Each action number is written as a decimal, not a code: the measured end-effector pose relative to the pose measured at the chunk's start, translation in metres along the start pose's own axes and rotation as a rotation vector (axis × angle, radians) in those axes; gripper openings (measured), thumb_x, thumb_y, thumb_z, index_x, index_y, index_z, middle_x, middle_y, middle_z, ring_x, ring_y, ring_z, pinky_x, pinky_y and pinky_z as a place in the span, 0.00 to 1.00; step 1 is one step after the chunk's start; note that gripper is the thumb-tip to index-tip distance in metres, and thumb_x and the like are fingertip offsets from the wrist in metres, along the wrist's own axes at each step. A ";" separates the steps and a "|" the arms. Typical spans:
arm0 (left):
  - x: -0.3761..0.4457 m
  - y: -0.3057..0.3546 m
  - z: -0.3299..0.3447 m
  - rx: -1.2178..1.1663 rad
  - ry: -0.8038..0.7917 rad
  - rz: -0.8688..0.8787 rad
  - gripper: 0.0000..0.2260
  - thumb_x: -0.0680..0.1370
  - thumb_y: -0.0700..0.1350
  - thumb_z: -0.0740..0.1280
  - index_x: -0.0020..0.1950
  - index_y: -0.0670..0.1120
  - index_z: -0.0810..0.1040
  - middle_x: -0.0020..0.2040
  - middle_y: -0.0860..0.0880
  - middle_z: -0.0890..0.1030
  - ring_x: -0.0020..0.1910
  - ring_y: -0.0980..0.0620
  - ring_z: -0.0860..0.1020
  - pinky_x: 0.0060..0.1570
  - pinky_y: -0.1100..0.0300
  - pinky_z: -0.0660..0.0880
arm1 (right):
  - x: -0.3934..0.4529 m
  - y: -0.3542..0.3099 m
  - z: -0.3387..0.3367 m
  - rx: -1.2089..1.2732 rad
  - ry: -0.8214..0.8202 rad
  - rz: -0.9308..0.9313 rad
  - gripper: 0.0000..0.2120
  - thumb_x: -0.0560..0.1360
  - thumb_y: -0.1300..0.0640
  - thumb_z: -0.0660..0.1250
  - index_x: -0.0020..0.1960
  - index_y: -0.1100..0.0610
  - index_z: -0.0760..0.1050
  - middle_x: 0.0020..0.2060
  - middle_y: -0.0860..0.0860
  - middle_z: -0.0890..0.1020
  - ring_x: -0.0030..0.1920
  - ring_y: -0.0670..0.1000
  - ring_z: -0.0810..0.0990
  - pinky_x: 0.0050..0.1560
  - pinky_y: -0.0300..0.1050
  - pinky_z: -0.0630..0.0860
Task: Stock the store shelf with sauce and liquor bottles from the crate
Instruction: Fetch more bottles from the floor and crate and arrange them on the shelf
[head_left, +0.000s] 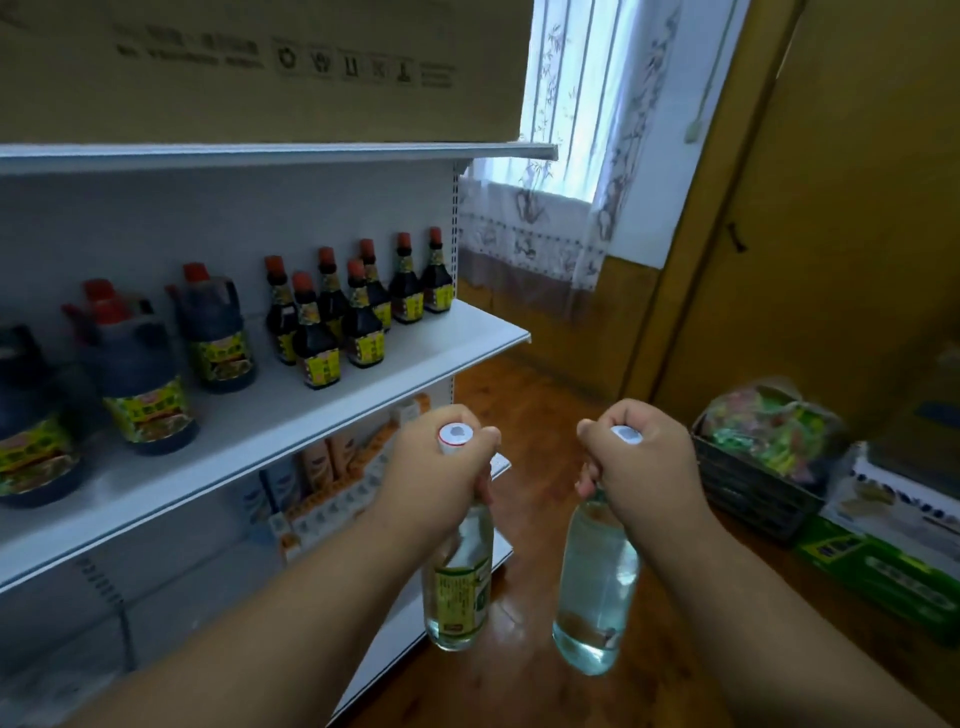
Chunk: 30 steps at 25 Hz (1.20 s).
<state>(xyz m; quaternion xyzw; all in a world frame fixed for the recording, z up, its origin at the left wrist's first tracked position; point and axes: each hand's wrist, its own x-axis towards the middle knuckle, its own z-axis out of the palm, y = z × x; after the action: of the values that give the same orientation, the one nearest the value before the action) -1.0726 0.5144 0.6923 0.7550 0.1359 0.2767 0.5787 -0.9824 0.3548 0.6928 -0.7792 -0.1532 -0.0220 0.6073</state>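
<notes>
At the lower centre of the frame, the left hand (441, 467) grasps a clear liquor bottle (460, 587) by the neck, fingers curled round it just under the cap; the right hand (636, 462) holds a second clear bottle (597, 587) the same way. Both hang upright over the wooden floor (524, 415), just beside the shelf (363, 384), not yet set down. On that shelf, left of centre, dark sauce bottles (358, 306) and larger jugs (145, 384) already stand, so the sauce looks partly stocked. No clear bottles show on it; the liquor seems still to be placed. The crate is not plainly identifiable.
</notes>
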 end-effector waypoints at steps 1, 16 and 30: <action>0.016 -0.002 0.014 0.014 0.041 0.015 0.14 0.74 0.36 0.67 0.29 0.41 0.71 0.24 0.37 0.75 0.24 0.46 0.75 0.32 0.49 0.77 | 0.022 0.007 -0.002 -0.022 -0.022 -0.018 0.12 0.75 0.58 0.67 0.33 0.55 0.71 0.23 0.56 0.77 0.27 0.59 0.80 0.34 0.55 0.81; 0.091 -0.022 -0.029 0.224 0.522 -0.152 0.16 0.77 0.40 0.68 0.29 0.44 0.71 0.24 0.43 0.74 0.25 0.46 0.76 0.31 0.58 0.75 | 0.146 -0.007 0.131 -0.012 -0.604 -0.187 0.12 0.75 0.58 0.67 0.37 0.63 0.71 0.25 0.62 0.78 0.23 0.51 0.78 0.33 0.50 0.79; -0.103 0.052 -0.080 0.446 1.202 -0.193 0.13 0.77 0.43 0.70 0.36 0.38 0.73 0.27 0.35 0.76 0.30 0.34 0.78 0.32 0.44 0.78 | -0.003 -0.098 0.185 0.316 -1.155 -0.414 0.15 0.75 0.53 0.68 0.39 0.64 0.71 0.24 0.62 0.78 0.23 0.53 0.79 0.33 0.50 0.79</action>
<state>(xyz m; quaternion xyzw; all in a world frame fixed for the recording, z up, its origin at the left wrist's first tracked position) -1.2078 0.5095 0.7287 0.5550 0.5576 0.5630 0.2531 -1.0393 0.5518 0.7361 -0.5205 -0.6053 0.3078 0.5177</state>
